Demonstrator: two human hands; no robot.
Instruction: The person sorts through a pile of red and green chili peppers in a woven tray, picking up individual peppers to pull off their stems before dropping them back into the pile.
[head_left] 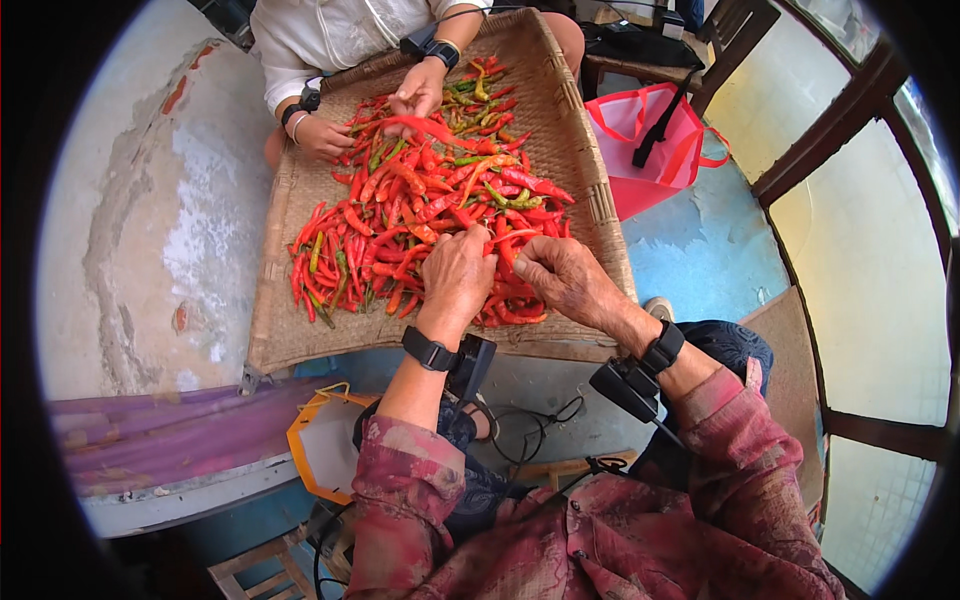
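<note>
Peppers [390,205], mostly red, some green: heaped in woven tray [288,335]. Left hand [460,272]: fingers curled at heap's near side; grip hidden, cannot tell. Right hand [572,280]: thumb and forefinger pinched on 1 red pepper [507,250], between the 2 hands. Co-worker's hands [418,88] at far side. Pink bag [645,185] right of tray.

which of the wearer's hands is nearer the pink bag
The right hand, at the right side of the red chili peppers, toward the pink bag. The left hand is farther left, over the chilies.
</note>
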